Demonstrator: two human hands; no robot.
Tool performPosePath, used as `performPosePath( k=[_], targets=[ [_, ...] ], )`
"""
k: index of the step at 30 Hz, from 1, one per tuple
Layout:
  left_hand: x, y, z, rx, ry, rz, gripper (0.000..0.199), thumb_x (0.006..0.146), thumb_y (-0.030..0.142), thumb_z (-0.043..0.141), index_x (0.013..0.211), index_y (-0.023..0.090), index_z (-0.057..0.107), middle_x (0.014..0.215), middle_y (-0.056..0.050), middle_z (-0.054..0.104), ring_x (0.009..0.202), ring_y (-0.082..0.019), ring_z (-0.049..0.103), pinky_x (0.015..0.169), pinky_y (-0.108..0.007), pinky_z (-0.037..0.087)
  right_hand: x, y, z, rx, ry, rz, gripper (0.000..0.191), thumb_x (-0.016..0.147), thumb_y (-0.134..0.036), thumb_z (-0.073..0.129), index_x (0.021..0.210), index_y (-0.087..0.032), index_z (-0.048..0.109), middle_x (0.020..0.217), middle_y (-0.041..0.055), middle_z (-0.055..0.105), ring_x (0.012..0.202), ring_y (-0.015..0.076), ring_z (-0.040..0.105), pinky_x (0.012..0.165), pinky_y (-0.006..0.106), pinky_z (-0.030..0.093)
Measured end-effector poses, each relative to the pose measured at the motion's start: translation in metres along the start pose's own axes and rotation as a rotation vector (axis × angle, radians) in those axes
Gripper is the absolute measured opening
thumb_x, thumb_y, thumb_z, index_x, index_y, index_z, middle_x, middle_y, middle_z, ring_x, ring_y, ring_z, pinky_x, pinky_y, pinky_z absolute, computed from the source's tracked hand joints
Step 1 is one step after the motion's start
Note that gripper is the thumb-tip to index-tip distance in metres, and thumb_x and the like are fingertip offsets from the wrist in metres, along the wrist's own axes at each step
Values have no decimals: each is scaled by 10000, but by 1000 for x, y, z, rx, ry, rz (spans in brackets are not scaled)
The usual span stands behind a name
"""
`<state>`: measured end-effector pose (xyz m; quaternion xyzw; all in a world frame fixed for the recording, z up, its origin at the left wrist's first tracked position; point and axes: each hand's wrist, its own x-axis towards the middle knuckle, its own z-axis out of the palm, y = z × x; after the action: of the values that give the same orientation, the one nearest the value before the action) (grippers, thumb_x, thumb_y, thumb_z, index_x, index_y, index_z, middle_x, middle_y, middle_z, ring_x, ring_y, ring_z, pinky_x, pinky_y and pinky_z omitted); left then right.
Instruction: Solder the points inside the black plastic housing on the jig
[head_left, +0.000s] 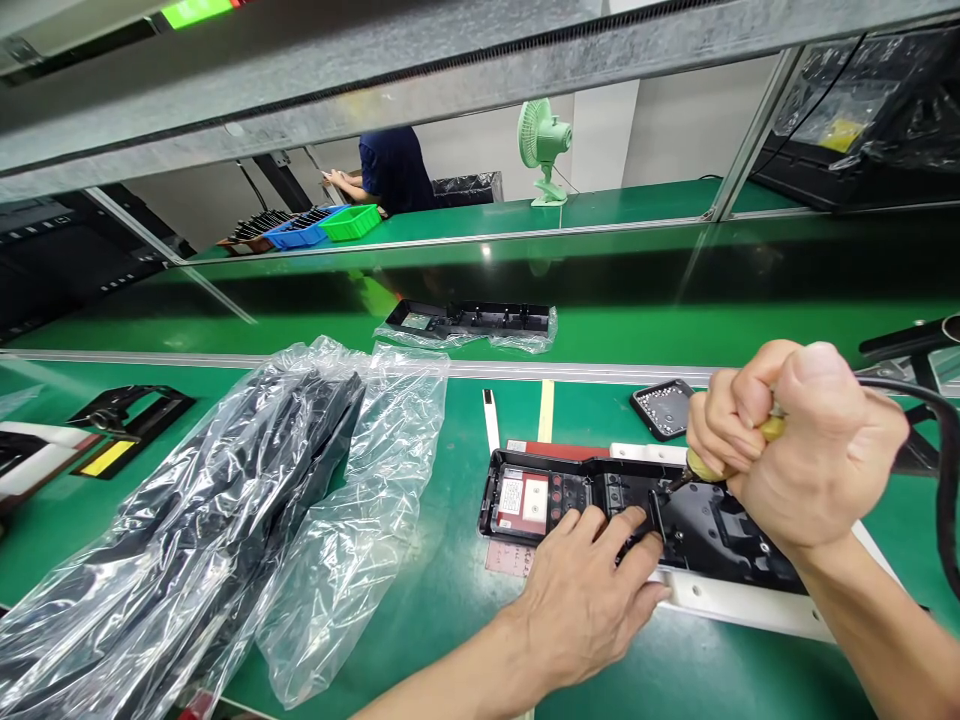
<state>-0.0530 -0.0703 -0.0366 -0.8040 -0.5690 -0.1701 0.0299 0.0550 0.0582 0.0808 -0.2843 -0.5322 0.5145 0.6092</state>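
Note:
A long black plastic housing (622, 490) lies open side up in a white and red fixture (731, 600). My left hand (589, 590) rests on the housing's near edge, fingers spread over its middle. Above the housing, my right hand (802, 450) is closed in a fist round a yellow-handled tool (701, 466). The tool's thin metal tip points down to the left into the housing, by a narrow black crosspiece; whether it touches cannot be made out. A black cable (946, 440) curves behind my right hand. Close by sits a small black tray (663, 408) of tiny metal parts.
Plastic-wrapped black parts (262, 500) and an empty clear bag (367, 520) lie on the left. Another black housing (472, 320) lies farther back on a bag. Beyond the frame stand a green fan (541, 150), blue (300, 230) and green bins (351, 223), and a person (394, 170).

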Motion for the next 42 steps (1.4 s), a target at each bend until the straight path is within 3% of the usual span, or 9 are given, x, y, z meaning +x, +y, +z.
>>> performPosePath(
  k=[42],
  targets=[
    [-1,0,1,11,-9,0,395,1050,458,458,1362,244,573,1474,-32,532,993,-228,567,822,-402,504,-2,0,-1,53,-15,26,517,822,-569,706,570,-207,436,439,-63,326,335,67,301,318,221,233]
  ],
)
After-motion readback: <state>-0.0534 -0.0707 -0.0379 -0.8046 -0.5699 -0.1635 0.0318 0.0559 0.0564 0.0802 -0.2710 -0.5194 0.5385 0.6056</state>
